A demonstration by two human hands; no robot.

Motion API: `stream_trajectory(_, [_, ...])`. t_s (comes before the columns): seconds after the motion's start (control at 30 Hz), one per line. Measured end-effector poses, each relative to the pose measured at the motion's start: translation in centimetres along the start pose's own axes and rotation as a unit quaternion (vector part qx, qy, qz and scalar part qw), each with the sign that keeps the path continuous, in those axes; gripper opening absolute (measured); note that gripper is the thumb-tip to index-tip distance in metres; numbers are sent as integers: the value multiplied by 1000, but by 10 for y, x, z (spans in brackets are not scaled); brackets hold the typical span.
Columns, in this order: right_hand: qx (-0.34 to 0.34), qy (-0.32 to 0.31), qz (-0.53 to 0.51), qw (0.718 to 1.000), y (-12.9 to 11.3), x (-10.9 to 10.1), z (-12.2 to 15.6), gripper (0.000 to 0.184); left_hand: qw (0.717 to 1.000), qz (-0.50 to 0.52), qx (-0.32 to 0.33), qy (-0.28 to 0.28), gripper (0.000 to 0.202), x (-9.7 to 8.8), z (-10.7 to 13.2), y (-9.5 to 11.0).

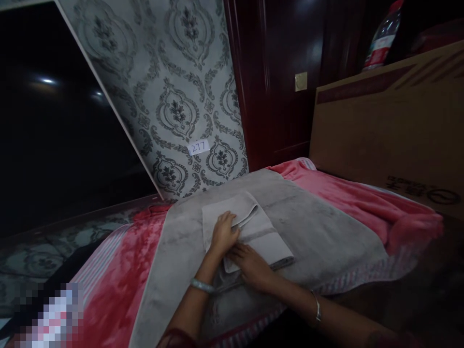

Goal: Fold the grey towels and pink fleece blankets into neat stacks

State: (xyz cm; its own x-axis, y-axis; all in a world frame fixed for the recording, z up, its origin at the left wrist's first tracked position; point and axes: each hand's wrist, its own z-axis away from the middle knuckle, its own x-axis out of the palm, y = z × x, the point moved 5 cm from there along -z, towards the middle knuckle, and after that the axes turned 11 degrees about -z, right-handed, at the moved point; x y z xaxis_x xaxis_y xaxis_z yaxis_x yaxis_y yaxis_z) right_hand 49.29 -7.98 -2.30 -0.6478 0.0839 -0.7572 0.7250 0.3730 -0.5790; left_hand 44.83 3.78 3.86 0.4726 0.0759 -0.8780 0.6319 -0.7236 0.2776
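Observation:
A light grey folded cloth (261, 241) lies in layers in front of me, with a lifted, curved flap at its far side. My left hand (224, 233) is on its left part beside the flap, fingers closed on the fabric. Close to it, my right hand (252, 267) grips the near edge of the cloth, its fingertips partly hidden near the left hand. Under the cloth spreads a larger grey blanket (308, 222).
Pink fabric (348, 198) with a striped edge shows around the grey blanket. A large cardboard box (391, 125) stands at the right, with a plastic bottle (382, 48) behind its top edge. A dark screen (65, 116) is at the left, patterned wallpaper (177, 111) behind.

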Motion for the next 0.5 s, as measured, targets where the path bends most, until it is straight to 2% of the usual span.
stream_trajectory(0.1, [9, 15, 18, 1000, 3, 1, 7, 72, 998, -6, 0, -57, 64, 18, -21, 20])
stream_trajectory(0.17, [20, 18, 32, 999, 8, 4, 13, 70, 998, 12, -22, -59, 57, 28, -30, 21])
stream_trajectory(0.23, [21, 19, 40, 999, 12, 8, 18, 69, 996, 44, -52, -54, 39, 35, -38, 14])
stream_trajectory(0.37, [28, 22, 44, 998, 18, 14, 22, 68, 977, 151, -152, -8, 31, 30, -53, -22])
stream_trajectory(0.43, [30, 21, 41, 999, 19, 16, 22, 69, 949, 223, -221, 24, 27, 26, -55, -48])
stream_trajectory(0.5, [28, 22, 39, 999, 20, 17, 22, 68, 905, 311, -287, 48, 21, 26, -51, -73])
